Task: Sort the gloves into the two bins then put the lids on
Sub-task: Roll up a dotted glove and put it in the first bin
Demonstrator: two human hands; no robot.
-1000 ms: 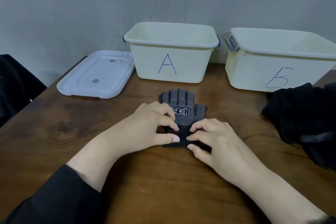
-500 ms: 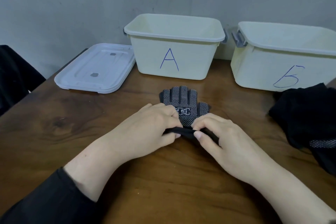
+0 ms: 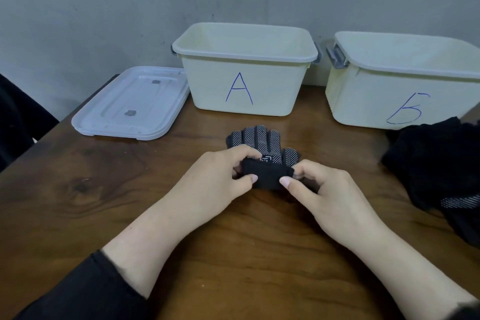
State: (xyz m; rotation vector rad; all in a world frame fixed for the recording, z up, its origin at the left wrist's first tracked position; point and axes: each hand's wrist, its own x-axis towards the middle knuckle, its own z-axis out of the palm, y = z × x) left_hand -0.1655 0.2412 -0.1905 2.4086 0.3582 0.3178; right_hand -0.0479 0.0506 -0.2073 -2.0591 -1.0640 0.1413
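Both pinching the folded-up cuff of the dotted glove (image 3: 261, 143) on the table (image 3: 104, 189): left hand (image 3: 215, 179) and right hand (image 3: 322, 189), thumbs on top, wrists low.

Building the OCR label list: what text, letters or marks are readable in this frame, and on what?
"A": blue marker on the front of the left bin.
"Б", or a rough B: blue marker on the front of the right bin.
White printed mark on the dotted glove: partly covered by the folded cuff, unreadable.
Lid: two small grey patches, no readable text.
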